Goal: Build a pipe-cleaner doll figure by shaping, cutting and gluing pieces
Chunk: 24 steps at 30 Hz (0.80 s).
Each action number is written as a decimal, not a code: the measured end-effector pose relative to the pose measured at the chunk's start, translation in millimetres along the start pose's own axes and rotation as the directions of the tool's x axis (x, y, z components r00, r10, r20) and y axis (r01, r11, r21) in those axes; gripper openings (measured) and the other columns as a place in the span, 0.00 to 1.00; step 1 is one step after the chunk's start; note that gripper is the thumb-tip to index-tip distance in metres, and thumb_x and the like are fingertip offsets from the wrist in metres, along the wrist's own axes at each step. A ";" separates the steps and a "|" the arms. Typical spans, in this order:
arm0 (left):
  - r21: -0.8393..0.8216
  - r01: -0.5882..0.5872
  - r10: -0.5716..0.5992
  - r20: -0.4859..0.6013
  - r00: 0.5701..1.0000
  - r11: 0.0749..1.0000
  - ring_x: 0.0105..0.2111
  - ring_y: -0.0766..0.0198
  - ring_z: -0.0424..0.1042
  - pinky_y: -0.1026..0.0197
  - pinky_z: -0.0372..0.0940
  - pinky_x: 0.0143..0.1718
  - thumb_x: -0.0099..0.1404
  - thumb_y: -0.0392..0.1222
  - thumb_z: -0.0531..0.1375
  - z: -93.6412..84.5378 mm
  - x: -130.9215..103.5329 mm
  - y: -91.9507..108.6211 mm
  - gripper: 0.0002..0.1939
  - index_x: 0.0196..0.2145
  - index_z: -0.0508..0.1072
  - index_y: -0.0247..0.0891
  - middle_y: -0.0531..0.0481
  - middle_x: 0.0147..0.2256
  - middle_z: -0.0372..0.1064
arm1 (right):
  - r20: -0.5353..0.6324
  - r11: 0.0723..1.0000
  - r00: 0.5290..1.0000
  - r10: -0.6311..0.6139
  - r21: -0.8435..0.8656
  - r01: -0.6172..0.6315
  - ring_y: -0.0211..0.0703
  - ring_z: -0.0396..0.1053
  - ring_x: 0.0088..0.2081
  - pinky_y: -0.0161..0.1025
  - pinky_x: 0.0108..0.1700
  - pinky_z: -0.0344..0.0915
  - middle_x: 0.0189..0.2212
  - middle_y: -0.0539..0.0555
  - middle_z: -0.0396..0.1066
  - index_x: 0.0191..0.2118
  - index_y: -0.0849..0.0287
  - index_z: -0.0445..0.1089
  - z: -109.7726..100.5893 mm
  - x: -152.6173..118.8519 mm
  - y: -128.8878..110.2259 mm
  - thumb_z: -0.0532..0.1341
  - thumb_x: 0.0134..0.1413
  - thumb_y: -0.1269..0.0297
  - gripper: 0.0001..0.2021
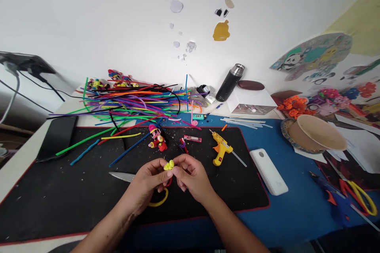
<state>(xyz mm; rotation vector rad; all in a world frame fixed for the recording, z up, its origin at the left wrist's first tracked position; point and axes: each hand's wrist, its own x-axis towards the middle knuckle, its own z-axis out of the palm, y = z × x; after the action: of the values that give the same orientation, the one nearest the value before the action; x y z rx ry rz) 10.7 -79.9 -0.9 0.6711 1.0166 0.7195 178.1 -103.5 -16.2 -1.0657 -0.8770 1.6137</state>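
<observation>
A small yellow bundle of curled pipe cleaner is pinched between both hands above the black mat. My left hand grips its left side with thumb and index finger. From the right, my right hand holds it the same way. Beneath my left hand lie scissors, their blade pointing left and their yellow handle showing; part of them is hidden. Just beyond the hands is a red and pink pipe cleaner figure.
Many coloured pipe cleaners are heaped at the back left. A yellow glue gun and a white power bank lie to the right. Behind stands a black flask. Pliers and a bowl are at far right.
</observation>
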 end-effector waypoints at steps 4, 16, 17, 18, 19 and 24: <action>0.122 -0.059 0.061 -0.013 0.998 0.991 0.22 0.69 0.62 0.68 0.56 0.20 0.46 0.59 0.81 -4.0 0.3 0.6 0.27 0.29 0.78 0.36 0.54 0.23 0.69 | -0.009 1.000 1.000 0.005 0.009 -0.005 0.29 0.55 0.14 0.30 0.17 0.51 0.18 0.39 0.62 0.38 0.57 0.73 -0.2 -1.3 1.8 0.74 0.54 0.47 0.20; 0.464 -0.213 0.279 -0.078 0.957 0.860 0.27 0.61 0.70 0.63 0.65 0.30 0.53 0.58 0.77 -1.0 -2.6 8.4 0.20 0.28 0.80 0.39 0.49 0.27 0.76 | -0.063 0.996 0.998 0.017 0.085 -0.012 0.30 0.51 0.13 0.30 0.17 0.49 0.14 0.38 0.59 0.39 0.57 0.72 3.7 -4.4 15.1 0.73 0.57 0.44 0.21; 0.465 -0.213 0.280 -0.078 0.957 0.859 0.28 0.60 0.70 0.63 0.65 0.30 0.53 0.57 0.77 -0.7 -2.4 8.6 0.20 0.28 0.80 0.39 0.49 0.27 0.76 | -0.064 0.996 0.998 0.017 0.085 -0.012 0.30 0.51 0.13 0.30 0.17 0.49 0.14 0.38 0.59 0.39 0.57 0.72 4.0 -4.5 15.1 0.73 0.57 0.44 0.21; 0.459 -0.210 0.275 -0.078 0.958 0.863 0.27 0.60 0.71 0.63 0.64 0.29 0.52 0.56 0.77 -0.6 -2.2 8.8 0.19 0.28 0.80 0.39 0.49 0.27 0.76 | -0.065 0.996 0.998 0.015 0.083 -0.010 0.30 0.51 0.13 0.30 0.17 0.48 0.14 0.38 0.59 0.39 0.57 0.72 4.2 -4.5 15.0 0.73 0.56 0.44 0.21; 0.449 -0.204 0.266 -0.077 0.961 0.870 0.27 0.60 0.70 0.63 0.64 0.29 0.51 0.56 0.78 -0.6 -2.0 8.9 0.19 0.28 0.80 0.39 0.49 0.27 0.76 | -0.065 0.997 0.998 0.012 0.081 -0.007 0.30 0.52 0.13 0.30 0.17 0.48 0.14 0.38 0.59 0.39 0.57 0.72 4.2 -4.6 14.9 0.73 0.56 0.44 0.21; 0.415 -0.188 0.235 -0.065 0.970 0.890 0.26 0.60 0.70 0.63 0.65 0.28 0.51 0.57 0.77 -2.3 -1.9 9.0 0.20 0.28 0.80 0.39 0.50 0.26 0.75 | -0.048 0.997 0.999 0.014 0.083 -0.010 0.29 0.52 0.13 0.30 0.17 0.49 0.15 0.38 0.60 0.40 0.57 0.72 5.2 -4.8 14.8 0.74 0.56 0.45 0.21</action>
<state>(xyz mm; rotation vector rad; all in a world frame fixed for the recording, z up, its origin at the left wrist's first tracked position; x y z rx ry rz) 6.0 -75.7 6.2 1.1280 1.2257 0.7484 169.0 -112.3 -26.7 -1.0496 -0.7669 1.6139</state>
